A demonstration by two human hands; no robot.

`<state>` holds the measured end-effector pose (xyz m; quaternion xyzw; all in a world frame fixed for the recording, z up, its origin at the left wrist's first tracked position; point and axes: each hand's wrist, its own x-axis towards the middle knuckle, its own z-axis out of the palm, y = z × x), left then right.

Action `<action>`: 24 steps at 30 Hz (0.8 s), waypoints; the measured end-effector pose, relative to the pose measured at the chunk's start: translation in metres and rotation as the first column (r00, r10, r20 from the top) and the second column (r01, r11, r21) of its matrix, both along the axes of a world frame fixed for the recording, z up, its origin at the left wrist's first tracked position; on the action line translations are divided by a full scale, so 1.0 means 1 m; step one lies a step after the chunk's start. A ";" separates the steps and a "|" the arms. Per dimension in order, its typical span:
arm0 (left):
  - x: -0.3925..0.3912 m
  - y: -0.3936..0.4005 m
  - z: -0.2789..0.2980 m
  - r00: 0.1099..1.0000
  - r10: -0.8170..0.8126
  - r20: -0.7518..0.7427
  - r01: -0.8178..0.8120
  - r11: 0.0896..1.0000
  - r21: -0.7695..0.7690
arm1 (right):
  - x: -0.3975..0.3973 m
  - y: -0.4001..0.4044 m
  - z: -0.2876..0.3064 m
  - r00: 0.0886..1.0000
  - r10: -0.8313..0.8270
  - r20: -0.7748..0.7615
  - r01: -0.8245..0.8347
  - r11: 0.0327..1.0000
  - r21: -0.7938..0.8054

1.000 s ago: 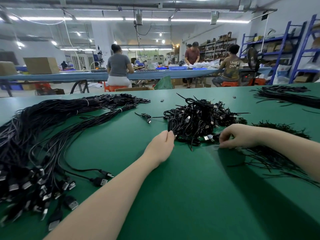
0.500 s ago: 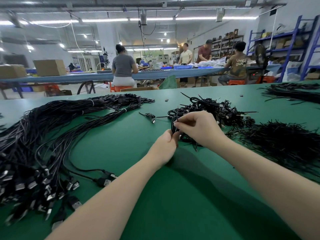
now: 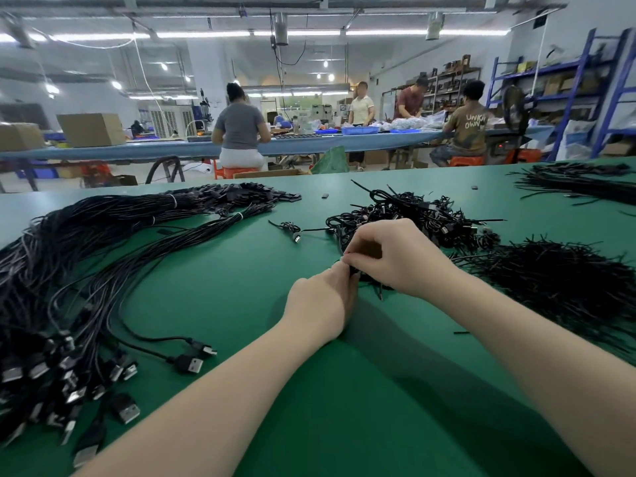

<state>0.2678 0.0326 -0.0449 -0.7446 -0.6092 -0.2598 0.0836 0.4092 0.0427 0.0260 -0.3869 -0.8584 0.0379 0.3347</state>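
Head: L hand (image 3: 320, 301), R hand (image 3: 395, 259) pinch cable coil (image 3: 354, 273).

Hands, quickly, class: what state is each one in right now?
Left hand: pinches a small black cable.
Right hand: fingers curled, pinching the same cable.

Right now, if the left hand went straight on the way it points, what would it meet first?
Most likely the right hand: its curled fingers sit just ahead of the left hand, both pinching a small black cable bundle. Behind it lies the tangled pile of short black cables.
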 end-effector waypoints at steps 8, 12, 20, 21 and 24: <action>0.007 -0.003 0.003 0.984 0.039 -0.173 -0.032 0.999 0.044 | 0.010 -0.001 0.016 0.989 0.025 0.146 -0.014 0.997 -0.074; 0.006 -0.014 0.015 0.946 0.001 -0.325 0.084 0.966 0.246 | 0.017 0.001 0.023 0.992 0.033 0.123 -0.017 0.992 -0.125; 0.015 -0.029 0.021 0.891 -0.230 -0.392 0.355 0.891 0.283 | 0.063 0.012 0.020 0.994 0.037 -0.102 -0.102 0.628 -0.771; 0.016 -0.031 0.023 0.905 -0.297 -0.305 0.380 0.888 0.261 | 0.064 0.012 0.015 0.977 0.030 -0.212 -0.198 0.502 -0.842; 0.020 -0.030 0.023 0.904 -0.392 0.171 0.360 0.914 0.188 | 0.053 0.010 0.000 0.856 -0.129 -0.501 -0.445 0.308 -0.841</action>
